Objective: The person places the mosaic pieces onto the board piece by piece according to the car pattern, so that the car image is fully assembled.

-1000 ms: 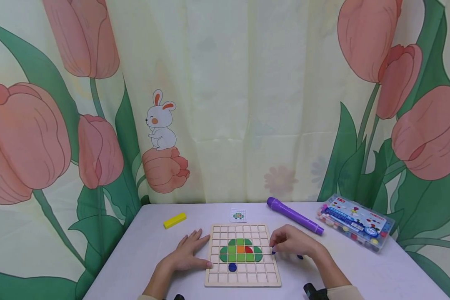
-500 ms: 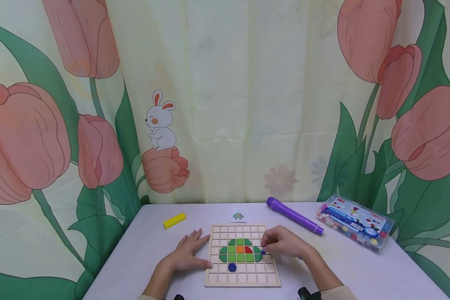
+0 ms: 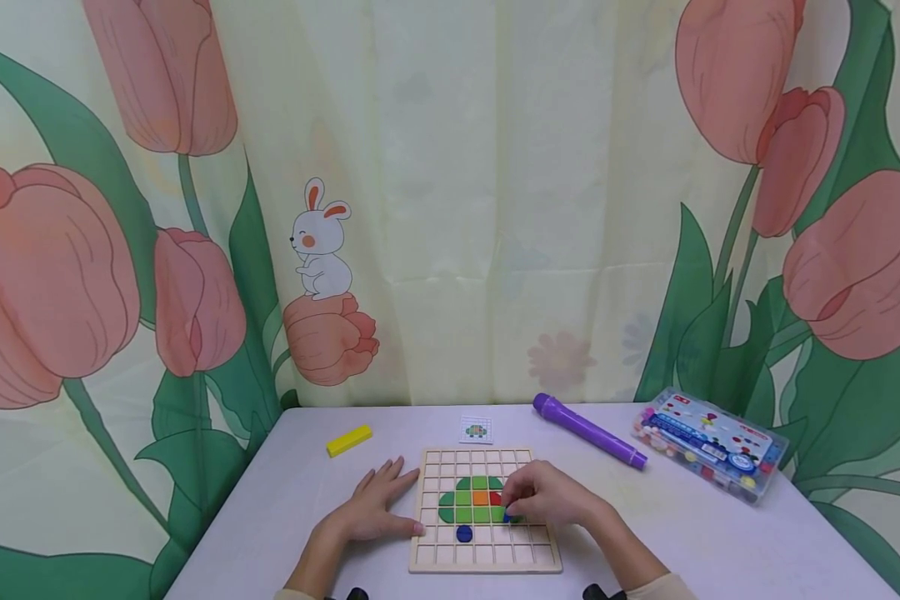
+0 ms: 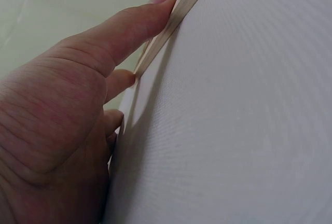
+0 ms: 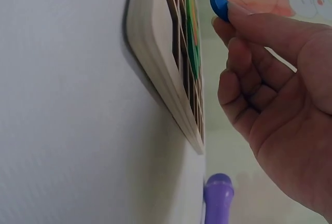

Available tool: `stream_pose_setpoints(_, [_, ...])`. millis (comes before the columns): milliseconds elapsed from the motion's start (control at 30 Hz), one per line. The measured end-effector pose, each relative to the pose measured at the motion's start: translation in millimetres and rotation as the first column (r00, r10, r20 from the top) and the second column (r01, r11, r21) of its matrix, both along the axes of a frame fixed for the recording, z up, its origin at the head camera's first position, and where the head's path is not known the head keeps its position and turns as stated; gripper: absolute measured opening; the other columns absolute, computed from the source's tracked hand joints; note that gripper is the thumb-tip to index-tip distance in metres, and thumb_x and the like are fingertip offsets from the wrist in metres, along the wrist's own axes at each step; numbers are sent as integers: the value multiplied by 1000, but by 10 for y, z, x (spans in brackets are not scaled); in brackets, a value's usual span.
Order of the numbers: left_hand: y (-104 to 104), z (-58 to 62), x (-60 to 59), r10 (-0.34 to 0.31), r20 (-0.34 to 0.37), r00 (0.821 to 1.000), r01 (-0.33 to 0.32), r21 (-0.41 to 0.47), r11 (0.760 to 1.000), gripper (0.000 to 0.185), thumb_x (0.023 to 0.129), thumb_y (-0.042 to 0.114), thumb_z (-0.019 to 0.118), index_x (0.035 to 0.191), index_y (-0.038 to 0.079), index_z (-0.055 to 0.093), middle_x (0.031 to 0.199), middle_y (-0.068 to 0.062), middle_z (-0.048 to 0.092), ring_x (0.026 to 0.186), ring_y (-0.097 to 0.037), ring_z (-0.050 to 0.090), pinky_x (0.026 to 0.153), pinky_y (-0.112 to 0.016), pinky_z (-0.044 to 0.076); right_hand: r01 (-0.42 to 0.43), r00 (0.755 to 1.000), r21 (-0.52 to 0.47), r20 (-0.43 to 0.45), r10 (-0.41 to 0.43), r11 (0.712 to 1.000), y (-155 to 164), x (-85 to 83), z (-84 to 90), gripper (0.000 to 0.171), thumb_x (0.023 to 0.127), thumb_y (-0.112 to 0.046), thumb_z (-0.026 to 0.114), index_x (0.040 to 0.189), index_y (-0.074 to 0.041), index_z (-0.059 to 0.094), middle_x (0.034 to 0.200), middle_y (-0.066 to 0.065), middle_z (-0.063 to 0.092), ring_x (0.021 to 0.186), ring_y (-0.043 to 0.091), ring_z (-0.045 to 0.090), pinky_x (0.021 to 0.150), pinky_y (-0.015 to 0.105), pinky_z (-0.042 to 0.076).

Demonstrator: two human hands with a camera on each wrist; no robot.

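Observation:
A wooden grid board [image 3: 525, 557] lies on the table, with green, orange and red pieces forming a rounded shape in its middle. Below that shape a dark blue round [image 3: 464, 533] sits in the grid. My left hand [image 3: 378, 504] rests beside the board, fingers spread and straight, the thumb on its left edge; the left wrist view shows the thumb [image 4: 140, 27] at the wooden rim. Over the right part of the board, my right hand [image 3: 551, 496] pinches a small blue piece [image 5: 219, 5] between thumb and index finger, and covers some of the green pieces.
A small pattern card [image 3: 477, 430] lies behind the board. A yellow block [image 3: 349, 441] is at the back left. To the right are a purple microphone-shaped stick [image 3: 588, 431] and a clear box [image 3: 712, 446] of colourful pieces. A tulip curtain hangs behind the table.
My right hand has moved left with the blue piece, from beside the board's right edge to above the green pieces. My left hand has stayed in place.

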State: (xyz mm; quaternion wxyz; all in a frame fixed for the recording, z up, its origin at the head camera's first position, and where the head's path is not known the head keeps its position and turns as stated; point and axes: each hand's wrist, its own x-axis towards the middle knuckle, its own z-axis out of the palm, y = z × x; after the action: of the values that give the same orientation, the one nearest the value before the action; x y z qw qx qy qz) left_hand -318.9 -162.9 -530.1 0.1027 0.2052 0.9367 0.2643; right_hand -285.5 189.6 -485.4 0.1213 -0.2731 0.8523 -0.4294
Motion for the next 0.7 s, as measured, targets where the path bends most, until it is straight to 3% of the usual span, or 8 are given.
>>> stream_pose_setpoints(300, [-5, -21, -15, 1, -1, 1000, -1, -1, 1000, 100, 76, 70, 78, 159, 26, 45, 172, -15, 25, 161, -40, 13, 129, -66, 5, -37, 997, 51, 65, 34, 998, -104, 42, -29, 8, 91, -6, 78, 91, -13, 80, 84, -3, 74, 75, 9, 60, 71, 21, 50])
stream_pose_setpoints(700, [-9, -36, -16, 0, -9, 1000, 0, 5, 1000, 100, 76, 71, 78, 159, 25, 45, 172, -16, 25, 161, -41, 13, 129, -66, 4, -81, 995, 91, 64, 76, 993, -125, 61, -47, 8, 90, -5, 79, 86, -12, 77, 79, -4, 71, 70, 5, 56, 66, 20, 48])
